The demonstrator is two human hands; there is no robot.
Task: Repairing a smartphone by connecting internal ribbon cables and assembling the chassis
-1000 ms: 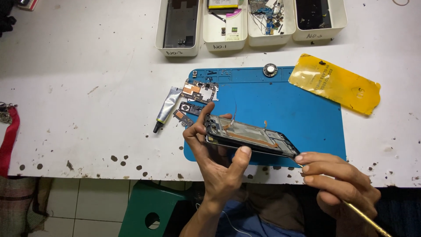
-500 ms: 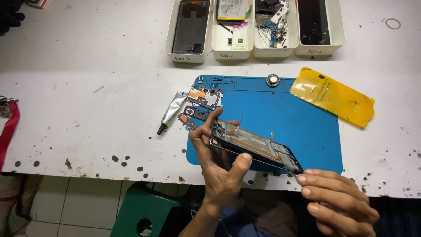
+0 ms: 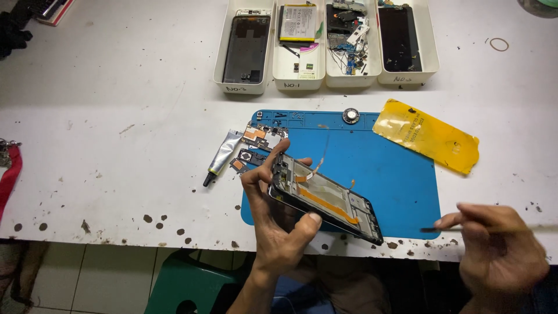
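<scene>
A person's left hand (image 3: 279,224) grips an opened phone frame (image 3: 325,199) by its edges, thumb on the near side and fingers on the far side, holding it tilted above the near-left part of a blue work mat (image 3: 389,174). The right hand (image 3: 500,253) is closed around a thin tool (image 3: 433,229), blurred, its dark tip pointing toward the frame from just off the mat's near-right corner. Circuit boards (image 3: 261,139) and a small silver tube (image 3: 222,156) with a black nozzle lie at the mat's left edge. A crumpled yellow film (image 3: 427,135) overlaps its far-right corner, and a round metal part (image 3: 351,115) sits on its far edge. Four white trays (image 3: 250,87), each with a handwritten label on its front wall, line the far side of the stained white table (image 3: 116,145), holding phone parts.
</scene>
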